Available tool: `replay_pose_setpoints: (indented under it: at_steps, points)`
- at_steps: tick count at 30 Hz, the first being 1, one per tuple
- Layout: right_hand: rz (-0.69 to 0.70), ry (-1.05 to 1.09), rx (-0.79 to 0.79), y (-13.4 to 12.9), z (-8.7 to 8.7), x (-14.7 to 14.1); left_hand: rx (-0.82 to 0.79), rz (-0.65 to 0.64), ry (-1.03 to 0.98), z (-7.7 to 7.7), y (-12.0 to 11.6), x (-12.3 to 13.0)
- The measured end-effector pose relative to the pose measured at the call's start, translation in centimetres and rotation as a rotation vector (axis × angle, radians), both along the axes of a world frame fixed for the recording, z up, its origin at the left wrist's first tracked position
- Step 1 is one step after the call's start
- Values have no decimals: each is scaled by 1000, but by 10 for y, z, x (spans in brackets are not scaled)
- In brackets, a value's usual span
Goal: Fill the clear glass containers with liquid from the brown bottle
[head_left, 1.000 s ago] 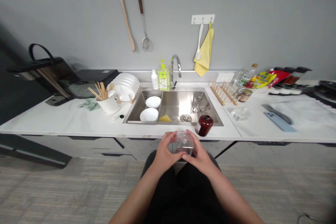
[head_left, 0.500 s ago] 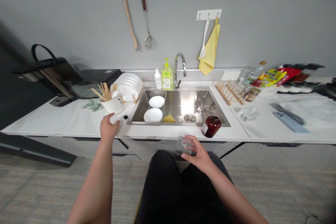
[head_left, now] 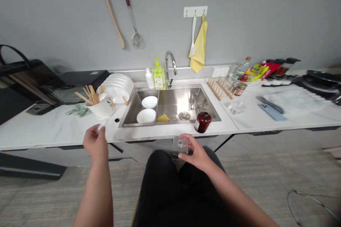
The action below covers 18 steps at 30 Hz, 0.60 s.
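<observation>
The person's left hand is curled over the near edge of the counter, its fingers closed on a slim whitish utensil, though blur hides the exact grip. The utensil's long axis slants up and to the right, its far end pointing toward a white cup packed with wooden chopsticks. The tip is near the cup but not visibly touching it.

The right hand grasps a clear, squarish container from its right side, with the fingers wrapped around it. The container sits above the person's black trousers, just in front of the counter. It looks almost as wide as it is long, so no long axis can be told. The right hand is by far the nearer to it, and the left hand is well apart.

Just beyond the container, a dark red jar stands on the counter near the stainless steel sink. In the sink are a yellow sponge and two white bowls. Stacked white plates stand behind the cup, while a wooden plate rack stands to the right of the sink.
</observation>
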State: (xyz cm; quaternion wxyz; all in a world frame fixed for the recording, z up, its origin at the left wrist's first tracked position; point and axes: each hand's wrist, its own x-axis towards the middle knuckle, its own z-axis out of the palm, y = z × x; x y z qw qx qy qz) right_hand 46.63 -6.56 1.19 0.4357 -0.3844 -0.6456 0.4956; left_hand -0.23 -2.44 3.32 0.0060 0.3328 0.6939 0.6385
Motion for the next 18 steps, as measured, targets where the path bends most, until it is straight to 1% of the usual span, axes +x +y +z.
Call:
replay_pose_setpoints:
  at_steps: [1,2,4,5,7,9,12,15,18]
  points:
    - [-3,-12,12,-5,2,2,94,-88,-59,6,-19,30]
    - [-8,-31,23,-10,5,4,128,-219,-93,13,-38,61]
    - [-22,-78,41,-20,8,8,76,-492,-92,28,-76,119]
    - [-29,-100,46,-24,10,10,6,-634,-52,37,-91,143]
    - [-44,-125,51,-33,11,14,-61,-792,38,54,-114,177]
    - [-67,-126,53,-41,12,19,-132,-890,136,69,-124,195]
    - [-101,-126,62,-54,13,27,-209,-952,281,85,-129,209]
    - [-124,-139,82,-68,17,33,-254,-973,407,94,-132,222]
    - [-116,-168,121,-82,20,36,-319,-1011,515,101,-139,237]
